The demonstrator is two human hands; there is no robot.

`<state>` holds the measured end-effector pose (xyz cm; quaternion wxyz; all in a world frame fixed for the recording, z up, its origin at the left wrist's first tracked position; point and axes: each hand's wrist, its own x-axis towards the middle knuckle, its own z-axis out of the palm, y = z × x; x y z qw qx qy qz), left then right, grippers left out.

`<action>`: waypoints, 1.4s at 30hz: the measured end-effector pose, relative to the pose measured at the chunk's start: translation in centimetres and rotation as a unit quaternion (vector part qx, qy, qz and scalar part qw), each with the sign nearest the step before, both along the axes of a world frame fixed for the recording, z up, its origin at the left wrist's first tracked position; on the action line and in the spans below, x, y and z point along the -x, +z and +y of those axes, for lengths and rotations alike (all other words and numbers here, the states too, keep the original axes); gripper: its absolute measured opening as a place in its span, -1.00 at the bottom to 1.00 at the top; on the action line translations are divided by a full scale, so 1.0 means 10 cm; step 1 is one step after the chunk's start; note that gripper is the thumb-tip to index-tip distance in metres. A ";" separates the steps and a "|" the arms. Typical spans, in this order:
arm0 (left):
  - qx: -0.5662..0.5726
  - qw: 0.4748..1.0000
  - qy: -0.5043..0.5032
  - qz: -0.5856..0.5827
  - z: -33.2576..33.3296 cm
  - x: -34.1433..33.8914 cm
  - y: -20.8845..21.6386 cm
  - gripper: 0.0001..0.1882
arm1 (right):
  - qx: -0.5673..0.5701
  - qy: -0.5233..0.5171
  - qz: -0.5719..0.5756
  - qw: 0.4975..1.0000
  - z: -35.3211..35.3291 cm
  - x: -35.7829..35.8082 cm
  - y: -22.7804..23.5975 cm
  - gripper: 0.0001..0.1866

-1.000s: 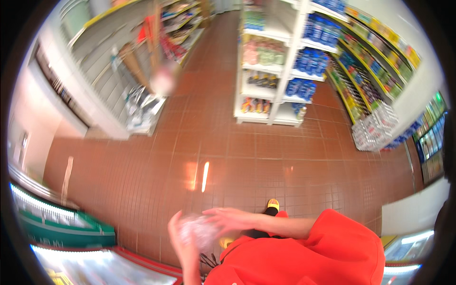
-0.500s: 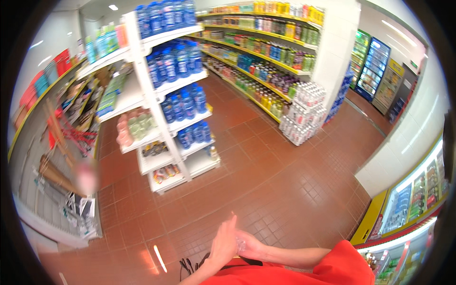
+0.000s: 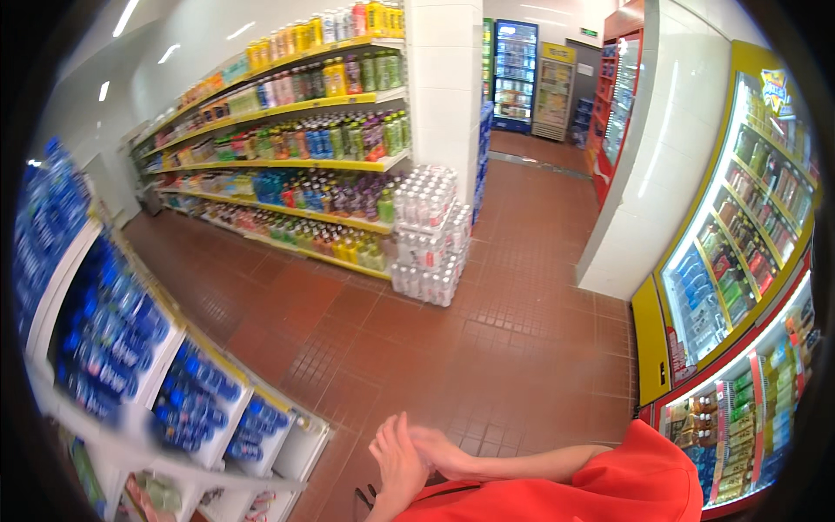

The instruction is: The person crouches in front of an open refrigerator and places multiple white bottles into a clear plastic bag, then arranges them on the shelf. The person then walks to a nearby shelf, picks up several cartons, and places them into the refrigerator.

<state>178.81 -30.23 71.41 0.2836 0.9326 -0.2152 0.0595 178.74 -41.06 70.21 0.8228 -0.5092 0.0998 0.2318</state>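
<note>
My left hand (image 3: 398,459) and my right hand (image 3: 437,452) are together in front of my body at the bottom of the view. The left hand's fingers are bent and pressed together, with their tips pointing up. Against its palm side lies the right hand, its fingers smeared by motion and partly covered. Whatever may be between the two hands is hidden. A red garment (image 3: 557,491) covers my body just below, and thin dark strands (image 3: 365,498) show beside my left wrist.
Shelves of blue-capped bottles (image 3: 109,348) stand close on the left. Ahead run long drink shelves (image 3: 287,165), ending at a stack of shrink-wrapped packs (image 3: 426,252). A white tiled wall (image 3: 622,217) and lit drink coolers (image 3: 722,252) line the right. Brown floor tiles (image 3: 522,348) lead toward further fridges (image 3: 515,74).
My view has swung right and moved forward; the bottle shelf has shifted to the left edge and the coolers show more fully. A small clear thing at my right hand no longer shows.
</note>
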 end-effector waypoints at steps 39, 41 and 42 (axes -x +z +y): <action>0.416 0.883 0.192 0.103 3.20 -10.20 -0.56 -0.66 | -0.099 0.345 -0.031 0.933 3.04 -10.95 -0.27 -0.70; 0.497 0.793 0.071 0.344 3.58 -10.89 -0.18 -0.67 | 0.006 0.355 -0.095 0.930 3.19 -11.47 -0.46 -0.65; 0.485 0.811 0.050 0.324 3.80 -11.18 -0.24 -0.67 | 0.018 0.376 -0.124 0.918 3.40 -11.78 -0.51 -0.62</action>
